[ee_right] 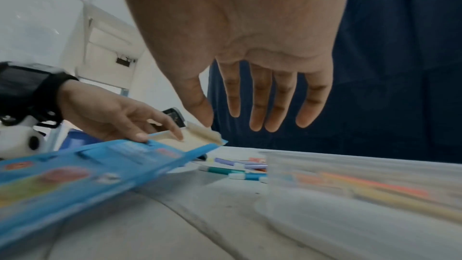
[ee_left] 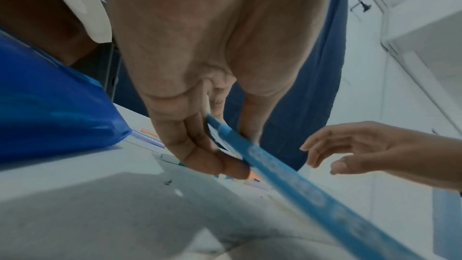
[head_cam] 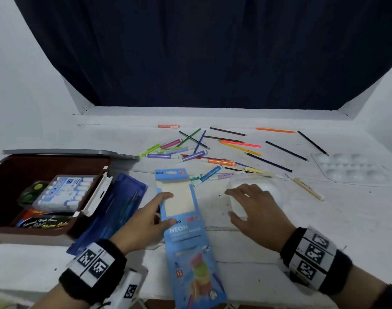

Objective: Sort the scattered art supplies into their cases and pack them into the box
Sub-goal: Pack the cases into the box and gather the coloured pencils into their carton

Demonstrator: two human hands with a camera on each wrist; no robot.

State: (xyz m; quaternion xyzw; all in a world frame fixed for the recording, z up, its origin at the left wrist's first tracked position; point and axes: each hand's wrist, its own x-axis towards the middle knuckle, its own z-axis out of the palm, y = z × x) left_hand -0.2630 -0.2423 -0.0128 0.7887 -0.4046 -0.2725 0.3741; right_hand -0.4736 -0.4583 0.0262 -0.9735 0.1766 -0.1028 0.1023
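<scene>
A light-blue cardboard pencil case (head_cam: 186, 233) marked NEON lies lengthwise before me, its top flap open. My left hand (head_cam: 153, 214) pinches its left edge, thumb on the cream inside, fingers under it (ee_left: 200, 157). My right hand (head_cam: 253, 206) hovers open, fingers spread, just right of the case and over a clear plastic lid (head_cam: 257, 192); it holds nothing (ee_right: 262, 110). Coloured pencils (head_cam: 239, 143) and markers (head_cam: 190, 156) lie scattered on the white table beyond. The dark red box (head_cam: 45, 192) stands open at the left, holding a marker set (head_cam: 63, 192).
A blue zip pouch (head_cam: 114, 208) lies between the box and the pencil case. A white paint palette (head_cam: 351, 168) sits at the far right, a wooden-handled brush (head_cam: 306, 188) near it. A dark curtain hangs behind the table.
</scene>
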